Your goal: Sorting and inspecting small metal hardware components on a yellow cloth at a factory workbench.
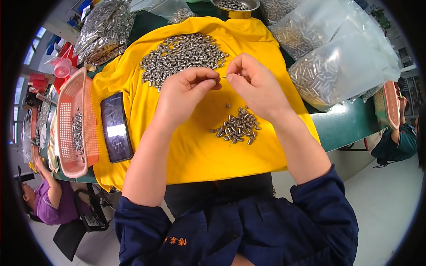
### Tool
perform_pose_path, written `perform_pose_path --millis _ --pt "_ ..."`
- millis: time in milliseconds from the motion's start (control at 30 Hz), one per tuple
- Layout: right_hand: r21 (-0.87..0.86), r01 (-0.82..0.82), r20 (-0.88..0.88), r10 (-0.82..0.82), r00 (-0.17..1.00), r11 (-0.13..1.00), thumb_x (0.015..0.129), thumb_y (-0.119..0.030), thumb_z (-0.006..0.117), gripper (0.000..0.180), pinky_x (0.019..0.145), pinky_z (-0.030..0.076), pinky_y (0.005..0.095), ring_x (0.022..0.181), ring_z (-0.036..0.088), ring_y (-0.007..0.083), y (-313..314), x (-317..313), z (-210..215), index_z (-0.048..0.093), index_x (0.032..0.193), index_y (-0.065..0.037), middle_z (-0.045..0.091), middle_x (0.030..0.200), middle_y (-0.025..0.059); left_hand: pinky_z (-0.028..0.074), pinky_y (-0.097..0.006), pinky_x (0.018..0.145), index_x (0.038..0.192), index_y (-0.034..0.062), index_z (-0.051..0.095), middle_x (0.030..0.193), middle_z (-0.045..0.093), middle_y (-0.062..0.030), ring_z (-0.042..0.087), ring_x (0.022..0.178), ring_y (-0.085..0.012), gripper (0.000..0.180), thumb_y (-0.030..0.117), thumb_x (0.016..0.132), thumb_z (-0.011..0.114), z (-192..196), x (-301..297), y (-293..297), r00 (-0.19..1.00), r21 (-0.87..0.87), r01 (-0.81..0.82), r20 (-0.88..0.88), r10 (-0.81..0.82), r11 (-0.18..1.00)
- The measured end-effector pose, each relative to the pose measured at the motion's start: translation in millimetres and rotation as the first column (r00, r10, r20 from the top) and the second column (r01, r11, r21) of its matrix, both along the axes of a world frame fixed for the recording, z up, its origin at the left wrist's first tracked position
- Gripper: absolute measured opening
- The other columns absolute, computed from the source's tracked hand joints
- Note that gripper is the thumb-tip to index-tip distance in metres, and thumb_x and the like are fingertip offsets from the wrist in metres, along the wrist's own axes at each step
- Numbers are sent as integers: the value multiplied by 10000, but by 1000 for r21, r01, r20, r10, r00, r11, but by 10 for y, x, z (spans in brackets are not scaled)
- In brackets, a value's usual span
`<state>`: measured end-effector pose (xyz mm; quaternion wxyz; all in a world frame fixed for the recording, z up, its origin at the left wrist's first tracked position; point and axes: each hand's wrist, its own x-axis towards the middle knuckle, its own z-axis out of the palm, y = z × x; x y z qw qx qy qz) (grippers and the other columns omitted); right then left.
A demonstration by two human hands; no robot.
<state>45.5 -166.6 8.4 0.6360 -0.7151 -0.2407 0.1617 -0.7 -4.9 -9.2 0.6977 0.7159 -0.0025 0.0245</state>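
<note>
My left hand (186, 93) is closed in a pinch over the yellow cloth (191, 153); whatever its fingertips hold is too small and covered to make out. Facing it, my right hand (259, 88) pinches a thin dark pin-like piece (224, 77), whose end points toward the left fingertips across a small gap. Behind the hands spreads a large pile of short metal cylinders (182, 55). A smaller pile of similar cylinders (237, 127) lies nearer to me, below my right hand, with a few strays at its edge.
At left, a black phone (116, 128) lies beside a pink basket (66, 133) with small metal parts. Clear bags of metal parts stand at back left (104, 33) and right (321, 71). A metal bowl (235, 5) is at the back. Other people sit at left (57, 199) and right (397, 144).
</note>
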Motion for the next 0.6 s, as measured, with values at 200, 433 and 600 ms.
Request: perform_pose_path --millis 200,433,600 --pt "53 -40 53 37 998 998 791 -61 486 32 501 320 176 587 375 30 5 -30 14 464 803 -41 436 683 -33 470 -225 687 945 8 552 842 582 -54 575 739 -133 151 26 796 543 -46 -1 43 995 -418 36 -68 -71 908" --pt "91 -64 33 61 998 994 786 -76 488 43 468 338 185 556 410 27 7 -36 23 473 785 -36 469 656 -29 497 -252 688 940 17 549 834 585 -62 585 741 -140 148 32 792 555 -15 -32 16 984 -557 76 -92 -152 827" --pt "51 -11 255 -2 967 999 763 -64 486 44 476 374 248 547 492 113 11 -55 17 469 791 -35 511 633 38 498 -257 696 916 5 559 833 595 -77 593 739 -148 132 18 784 559 -18 -28 -7 987 -543 85 -68 -145 835"
